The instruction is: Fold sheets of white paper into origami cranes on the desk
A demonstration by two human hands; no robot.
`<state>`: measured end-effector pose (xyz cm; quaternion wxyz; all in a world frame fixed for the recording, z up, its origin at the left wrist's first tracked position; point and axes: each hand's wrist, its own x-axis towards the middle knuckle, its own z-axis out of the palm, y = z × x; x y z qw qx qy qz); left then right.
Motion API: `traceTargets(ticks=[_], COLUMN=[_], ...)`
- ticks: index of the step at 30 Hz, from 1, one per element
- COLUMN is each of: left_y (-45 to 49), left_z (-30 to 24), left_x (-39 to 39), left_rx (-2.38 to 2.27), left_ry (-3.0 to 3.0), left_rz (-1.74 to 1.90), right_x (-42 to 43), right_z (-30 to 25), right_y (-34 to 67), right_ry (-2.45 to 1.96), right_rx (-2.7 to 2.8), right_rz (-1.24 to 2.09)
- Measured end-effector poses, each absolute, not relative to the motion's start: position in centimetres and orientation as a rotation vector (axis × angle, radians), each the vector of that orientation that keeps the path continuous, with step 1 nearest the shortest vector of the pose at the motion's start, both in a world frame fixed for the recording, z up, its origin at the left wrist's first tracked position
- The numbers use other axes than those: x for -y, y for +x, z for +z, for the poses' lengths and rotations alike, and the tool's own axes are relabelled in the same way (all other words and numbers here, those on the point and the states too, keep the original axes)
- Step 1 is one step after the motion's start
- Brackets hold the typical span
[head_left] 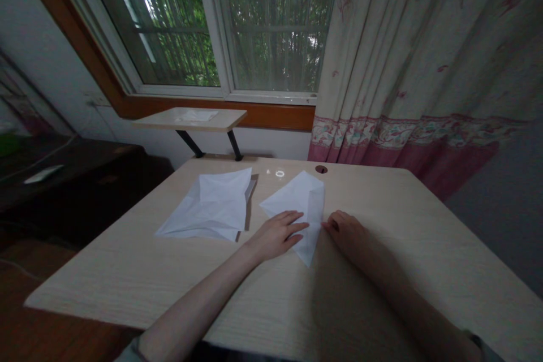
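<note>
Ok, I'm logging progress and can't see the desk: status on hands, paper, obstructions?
Left hand spread on folded white paper. Right hand at its right edge. White paper pile to the left, apart, not in the way.

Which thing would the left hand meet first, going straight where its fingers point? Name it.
Crossing the folded paper beneath it, the left hand would probably meet the right hand first.

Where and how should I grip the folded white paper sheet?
Probably the right edge of that folded white paper sheet, pinched from the right: the left hand covers its lower left, while that edge lies mostly exposed beside the right hand.
</note>
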<state>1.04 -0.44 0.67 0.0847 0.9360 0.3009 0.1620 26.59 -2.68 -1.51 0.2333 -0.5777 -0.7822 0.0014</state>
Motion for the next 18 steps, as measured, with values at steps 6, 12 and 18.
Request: traceTargets(ticks=[6,12,18], left_y=[0.9,0.9,0.8], left_z=[0.7,0.6,0.4], left_x=[0.4,0.2,0.1], left_rx=[-0.895,-0.893,-0.892], left_ry=[2.774,2.771,2.767], left_rz=[0.487,0.496,0.493], right_x=[2.6,2.9,3.3], right_z=[-1.3,-0.6,0.1], right_y=[26.5,26.2,26.1], right_ry=[-1.572,-1.634,-1.585], right_rx=[2.172,2.171,2.187], right_rz=[0.023,0.066,0.204])
